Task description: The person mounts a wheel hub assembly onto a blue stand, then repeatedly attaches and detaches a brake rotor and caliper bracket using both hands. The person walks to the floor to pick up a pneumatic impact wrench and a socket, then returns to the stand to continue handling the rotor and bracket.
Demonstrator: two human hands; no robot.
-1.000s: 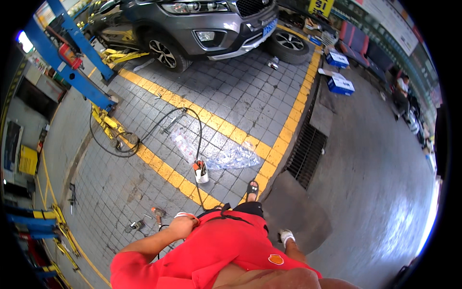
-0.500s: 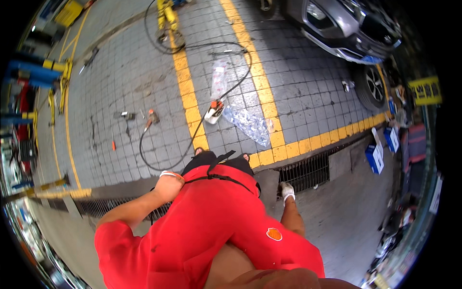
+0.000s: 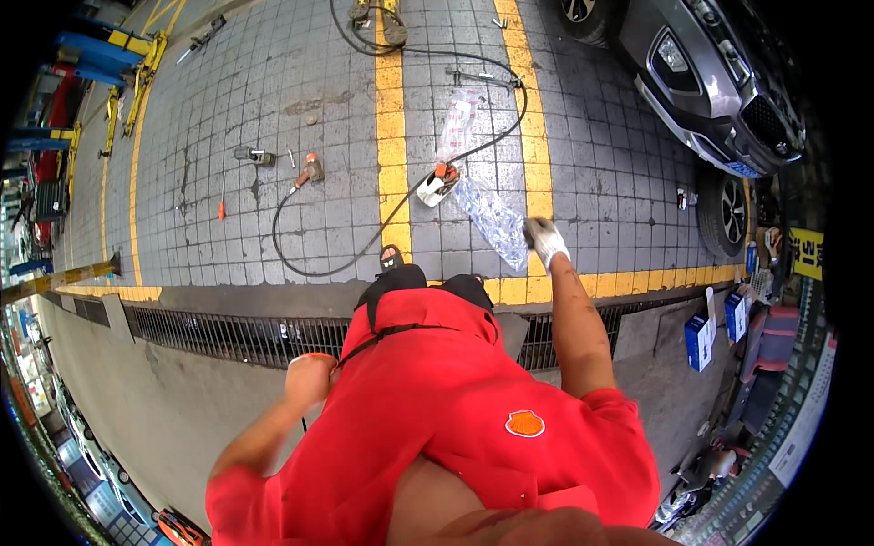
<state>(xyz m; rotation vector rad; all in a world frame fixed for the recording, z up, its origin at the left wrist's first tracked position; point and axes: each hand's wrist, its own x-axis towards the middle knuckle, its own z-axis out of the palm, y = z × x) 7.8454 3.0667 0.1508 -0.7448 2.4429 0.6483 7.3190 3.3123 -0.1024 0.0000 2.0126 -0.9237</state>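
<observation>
My left hand (image 3: 308, 380) is bare and closed at my left hip, against the red shirt. A small orange and white edge (image 3: 316, 357) shows at its fingers; the rest of that thing is hidden. My right hand (image 3: 549, 240) wears a white glove with dark finger ends and is held out to the right. In the picture it lies beside a clear plastic bag (image 3: 496, 223) on the floor. Its fingers are too bunched and small to tell whether they hold anything. Left of the bag sits a white container with orange-handled items (image 3: 437, 187).
A black hose (image 3: 339, 271) loops over the tiled floor ahead. An orange-brown tool (image 3: 309, 173), a dark tool (image 3: 255, 156) and an orange handle (image 3: 221, 211) lie to the left. A grey car (image 3: 701, 82) stands at right, near blue boxes (image 3: 698, 343). A drain grate (image 3: 228, 335) crosses near my feet.
My right hand has swung forward, from beside the drain grate to beside the plastic bag. The floor items have shifted in view as my head and body moved; my left hand stays closed at my hip.
</observation>
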